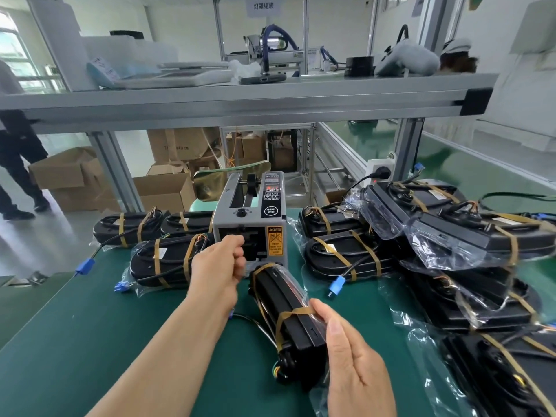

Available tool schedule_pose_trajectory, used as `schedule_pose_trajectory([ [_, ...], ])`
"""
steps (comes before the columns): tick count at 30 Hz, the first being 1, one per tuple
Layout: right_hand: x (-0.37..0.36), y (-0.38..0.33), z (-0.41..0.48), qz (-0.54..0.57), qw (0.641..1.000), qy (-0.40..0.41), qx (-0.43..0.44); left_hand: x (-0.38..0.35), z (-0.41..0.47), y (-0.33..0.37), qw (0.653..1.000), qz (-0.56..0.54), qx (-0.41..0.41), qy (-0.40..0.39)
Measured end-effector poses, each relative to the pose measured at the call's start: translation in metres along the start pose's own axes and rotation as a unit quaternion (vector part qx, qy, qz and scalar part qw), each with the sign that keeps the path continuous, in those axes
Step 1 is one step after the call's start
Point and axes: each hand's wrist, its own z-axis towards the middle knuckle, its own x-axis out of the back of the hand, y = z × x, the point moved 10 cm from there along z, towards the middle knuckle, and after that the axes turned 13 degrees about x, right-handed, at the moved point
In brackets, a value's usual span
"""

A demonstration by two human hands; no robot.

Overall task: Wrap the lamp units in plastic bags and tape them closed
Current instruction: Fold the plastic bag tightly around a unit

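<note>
The right hand (pixel 355 365) is nearest. Its fingers (pixel 319 309) are straight and pressed together, laid against the near end of a lamp unit (pixel 285 308). This unit is black, banded with brown tape and sleeved in a clear plastic bag (pixel 296 288). It stands on its long edge on the green tabletop (pixel 90 341), pointing away towards the middle.

An aluminium-framed shelf (pixel 240 97) spans the whole view above. On the right, a pile of bagged lamp units (pixel 469 236) crowds the tabletop, overlapping one another and reaching close to the held unit. On the left, unbagged lamp units (pixel 168 260) lie side by side, their cables trailing.

Between the two groups, a grey tape dispenser (pixel 249 227) stands just behind the held unit's far end. The left hand (pixel 222 266) is at the dispenser's outlet, its fingers curled with the thumb against the forefinger. Whether tape lies between them cannot be told.

A blue connector (pixel 337 285) lies just right of the held unit. Cardboard boxes (pixel 69 173) sit on the floor beyond the tabletop.
</note>
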Motion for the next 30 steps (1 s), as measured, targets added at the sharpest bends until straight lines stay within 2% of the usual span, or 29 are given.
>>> schedule_pose_trajectory([
  [2, -0.001, 0.003, 0.0, 0.016, 1.0, -0.005, -0.007, -0.009, -0.038, 0.009, 0.989, 0.105, -0.058, -0.089],
  [4, -0.003, 0.007, -0.001, 0.032, 0.999, -0.009, -0.013, -0.02, -0.081, 0.001, 0.955, 0.218, -0.079, -0.187],
  [7, -0.005, 0.009, -0.002, 0.062, 0.998, -0.005, -0.023, -0.03, -0.123, -0.024, 0.901, 0.35, -0.072, -0.246],
  [9, -0.006, 0.01, -0.002, 0.08, 0.996, -0.002, -0.033, -0.033, -0.13, -0.033, 0.881, 0.402, -0.085, -0.235],
  [11, -0.006, 0.011, -0.003, 0.082, 0.996, -0.002, -0.035, -0.032, -0.127, -0.035, 0.876, 0.42, -0.096, -0.215],
  [21, -0.007, 0.01, -0.003, 0.06, 0.998, -0.014, -0.029, -0.031, -0.117, -0.038, 0.903, 0.375, -0.098, -0.186],
  [30, -0.007, 0.01, -0.004, 0.06, 0.998, -0.013, -0.03, -0.028, -0.118, -0.039, 0.899, 0.385, -0.122, -0.167],
])
